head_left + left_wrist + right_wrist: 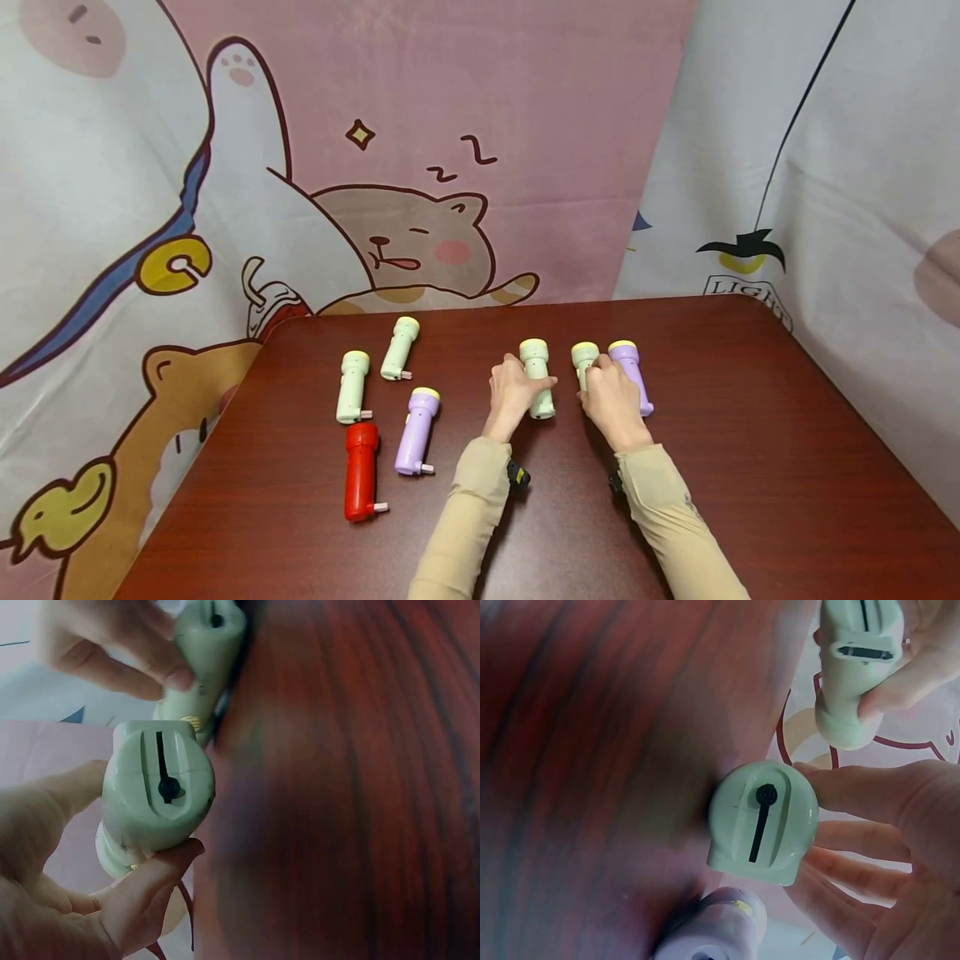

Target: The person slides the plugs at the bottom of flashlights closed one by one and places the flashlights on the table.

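Observation:
My left hand (516, 390) grips a pale green flashlight (536, 360) by its barrel, its yellow-rimmed head pointing to the far side of the table. In the left wrist view, thumb and fingers lie on either side of that flashlight (157, 817), whose end cap has a black slot. To the right, my right hand (611, 402) holds a second pale green flashlight (584, 356), its barrel mostly hidden behind the hand. The right wrist view shows this flashlight's slotted end (763, 825) between thumb and fingers. A purple flashlight (628, 367) lies just right of it.
On the left of the brown table (750, 467) lie two more pale green flashlights, one nearer (352, 387) and one farther back (401, 347), a purple flashlight (417, 432) and a red flashlight (362, 473). A cartoon-printed cloth (570, 167) hangs behind the table's far edge.

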A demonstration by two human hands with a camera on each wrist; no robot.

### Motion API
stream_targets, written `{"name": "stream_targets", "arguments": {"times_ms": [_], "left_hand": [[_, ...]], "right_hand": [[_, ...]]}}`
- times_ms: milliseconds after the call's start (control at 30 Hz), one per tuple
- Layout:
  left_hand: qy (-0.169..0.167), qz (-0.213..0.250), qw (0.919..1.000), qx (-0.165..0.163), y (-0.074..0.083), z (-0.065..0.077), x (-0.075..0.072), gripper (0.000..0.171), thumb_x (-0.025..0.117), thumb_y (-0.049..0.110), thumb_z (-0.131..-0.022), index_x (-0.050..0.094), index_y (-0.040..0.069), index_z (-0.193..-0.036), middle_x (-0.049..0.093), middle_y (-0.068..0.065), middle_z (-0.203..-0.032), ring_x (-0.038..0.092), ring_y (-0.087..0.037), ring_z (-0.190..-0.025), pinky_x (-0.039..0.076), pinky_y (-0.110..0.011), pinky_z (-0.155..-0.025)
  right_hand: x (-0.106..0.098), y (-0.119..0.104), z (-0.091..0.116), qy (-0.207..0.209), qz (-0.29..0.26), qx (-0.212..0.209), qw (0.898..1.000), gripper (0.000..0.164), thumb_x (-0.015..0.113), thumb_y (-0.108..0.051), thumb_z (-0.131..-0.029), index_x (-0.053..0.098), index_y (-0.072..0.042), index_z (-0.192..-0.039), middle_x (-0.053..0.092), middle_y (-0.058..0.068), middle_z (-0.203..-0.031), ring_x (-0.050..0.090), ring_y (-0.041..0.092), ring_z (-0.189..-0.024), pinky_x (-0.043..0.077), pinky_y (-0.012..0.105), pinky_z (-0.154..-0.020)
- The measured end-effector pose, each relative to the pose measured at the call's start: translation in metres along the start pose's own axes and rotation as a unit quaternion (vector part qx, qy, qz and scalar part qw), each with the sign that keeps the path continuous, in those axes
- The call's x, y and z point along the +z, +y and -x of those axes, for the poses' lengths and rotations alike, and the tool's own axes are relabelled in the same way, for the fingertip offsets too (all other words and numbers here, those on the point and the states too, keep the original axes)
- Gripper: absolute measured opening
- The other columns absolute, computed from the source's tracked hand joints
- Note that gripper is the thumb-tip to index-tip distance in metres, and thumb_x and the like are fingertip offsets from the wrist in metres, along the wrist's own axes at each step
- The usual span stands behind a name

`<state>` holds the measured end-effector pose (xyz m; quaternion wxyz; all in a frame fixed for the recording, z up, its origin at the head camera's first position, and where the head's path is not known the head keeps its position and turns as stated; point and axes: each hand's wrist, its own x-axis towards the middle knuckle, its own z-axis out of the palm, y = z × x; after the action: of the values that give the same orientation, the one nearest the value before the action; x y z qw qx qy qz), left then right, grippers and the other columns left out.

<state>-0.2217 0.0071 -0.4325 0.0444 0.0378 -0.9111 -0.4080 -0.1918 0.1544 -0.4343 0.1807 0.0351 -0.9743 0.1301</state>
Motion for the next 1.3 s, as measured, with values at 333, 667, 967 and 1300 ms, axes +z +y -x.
{"name": "stream_targets", "arguments": {"times_ms": [333, 667, 967, 1300], "left_hand": [[-0.014, -0.015, 0.9998, -0.005, 0.005, -0.003, 0.016, 0.051, 0.085, 0.03, -0.067, 0.053, 0.002, -0.095, 0.065, -0.015, -0.079, 0.067, -0.034, -0.075, 0.052, -0.037, -0.061], [-0.017, -0.024, 0.9995, 0.004, 0.011, -0.008, 0.023, 0.051, 0.085, 0.028, -0.068, 0.054, 0.0, -0.098, 0.063, -0.015, -0.079, 0.066, -0.03, -0.072, 0.052, -0.034, -0.058], [-0.005, -0.065, 0.9978, 0.014, 0.014, -0.008, 0.032, 0.052, 0.086, 0.029, -0.066, 0.057, 0.0, -0.099, 0.064, -0.014, -0.079, 0.067, -0.031, -0.072, 0.053, -0.035, -0.06], [-0.005, -0.079, 0.9968, 0.016, 0.016, -0.005, 0.031, 0.052, 0.086, 0.029, -0.066, 0.058, -0.001, -0.099, 0.064, -0.015, -0.079, 0.067, -0.033, -0.073, 0.053, -0.036, -0.06]], "right_hand": [[0.001, 0.002, 0.002, 0.0, 0.003, -0.003, 1.0, 0.03, 0.082, -0.01, -0.066, 0.067, 0.005, -0.087, 0.06, 0.016, -0.089, 0.06, 0.037, -0.086, 0.052, 0.051, -0.063], [0.002, 0.003, 0.0, 0.006, 0.005, -0.008, 1.0, 0.032, 0.083, -0.011, -0.065, 0.068, 0.005, -0.087, 0.061, 0.016, -0.089, 0.06, 0.037, -0.085, 0.052, 0.051, -0.062], [0.002, 0.003, 0.001, 0.008, 0.0, -0.01, 1.0, 0.028, 0.082, -0.01, -0.065, 0.068, 0.003, -0.085, 0.061, 0.016, -0.09, 0.06, 0.037, -0.086, 0.052, 0.052, -0.061], [-0.001, 0.003, 0.002, 0.004, 0.0, -0.007, 1.0, 0.028, 0.082, -0.011, -0.066, 0.068, 0.003, -0.086, 0.062, 0.015, -0.091, 0.061, 0.038, -0.086, 0.051, 0.052, -0.06]]}}
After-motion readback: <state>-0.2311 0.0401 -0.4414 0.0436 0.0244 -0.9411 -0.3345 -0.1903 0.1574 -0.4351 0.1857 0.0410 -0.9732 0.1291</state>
